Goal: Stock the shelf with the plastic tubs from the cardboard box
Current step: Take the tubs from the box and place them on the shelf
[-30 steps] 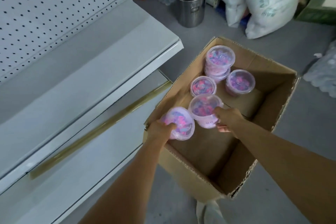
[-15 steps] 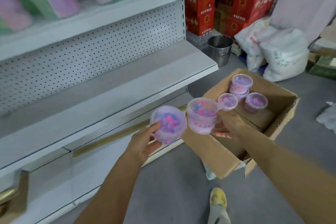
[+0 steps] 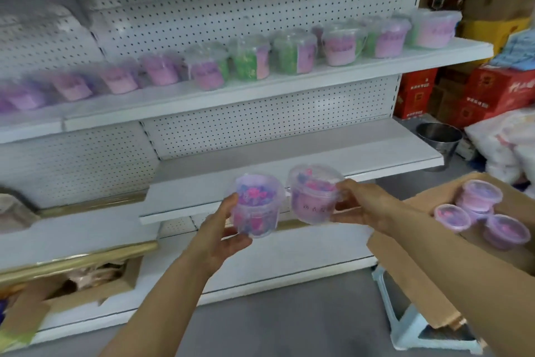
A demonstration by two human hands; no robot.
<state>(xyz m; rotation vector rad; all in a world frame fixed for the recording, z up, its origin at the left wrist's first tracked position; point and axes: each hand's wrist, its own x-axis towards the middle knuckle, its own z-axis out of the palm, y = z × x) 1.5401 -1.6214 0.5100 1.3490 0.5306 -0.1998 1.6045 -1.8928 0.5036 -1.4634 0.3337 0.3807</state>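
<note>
My left hand [image 3: 221,233] grips a clear plastic tub [image 3: 256,206] of pink and purple pieces, held upright. Beside it, almost touching, my right hand [image 3: 362,206] holds a second tub [image 3: 314,194], tilted, with a pink label. Both tubs hover in front of the bare white middle shelf [image 3: 289,165]. The cardboard box [image 3: 405,258] is at the right on a stool, with several more tubs [image 3: 480,197] inside. The upper shelf [image 3: 260,90] carries a row of purple and green tubs [image 3: 338,44].
A pale blue stool [image 3: 417,327] holds up the box. A steel bucket [image 3: 438,139] and white sacks [image 3: 503,148] stand on the floor at the right, before stacked red cartons [image 3: 489,93]. An open carton [image 3: 86,290] sits on the bottom shelf at the left.
Both hands have lifted their tubs out of the box and raised them toward the shelves. My view has tilted up, so the stocked upper shelf is now fully visible.
</note>
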